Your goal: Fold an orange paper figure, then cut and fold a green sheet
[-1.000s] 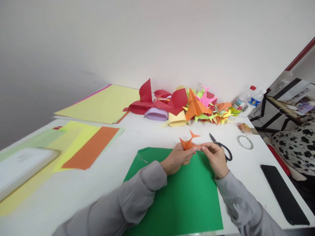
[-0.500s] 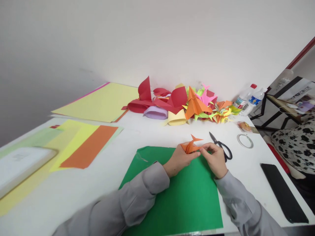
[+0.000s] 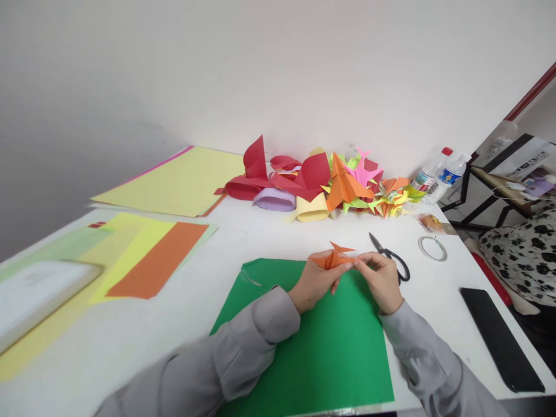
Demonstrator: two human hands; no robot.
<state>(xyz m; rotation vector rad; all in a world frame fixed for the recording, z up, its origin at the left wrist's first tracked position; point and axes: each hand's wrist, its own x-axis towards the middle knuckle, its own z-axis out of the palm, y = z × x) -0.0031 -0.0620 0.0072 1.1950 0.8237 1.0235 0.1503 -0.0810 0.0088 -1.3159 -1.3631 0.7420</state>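
Observation:
An orange folded-paper figure (image 3: 333,259) with pointed ends and a forked tip is held up between both hands. My left hand (image 3: 316,282) is closed around its left part, the thumb lying along its lower edge. At its right end, my right hand (image 3: 379,279) pinches a point between thumb and fingertips. Part of the figure is hidden by the left fingers. Below both hands a large green sheet (image 3: 321,353) lies flat on the white table. Black-handled scissors (image 3: 391,258) lie just behind the right hand, blades pointing away.
Folded paper pieces (image 3: 299,179) are heaped by the wall. Coloured sheets (image 3: 158,260) and a white box (image 3: 43,295) lie at left. At right are a tape roll (image 3: 433,248), a black phone-like slab (image 3: 499,339) and two bottles (image 3: 443,176). A person in patterned clothing (image 3: 521,260) sits beyond.
The orange figure has turned in my hands, its forked tip now lower and closer to the left fingers. My left thumb has slid right toward the right fingertips, which keep their pinch.

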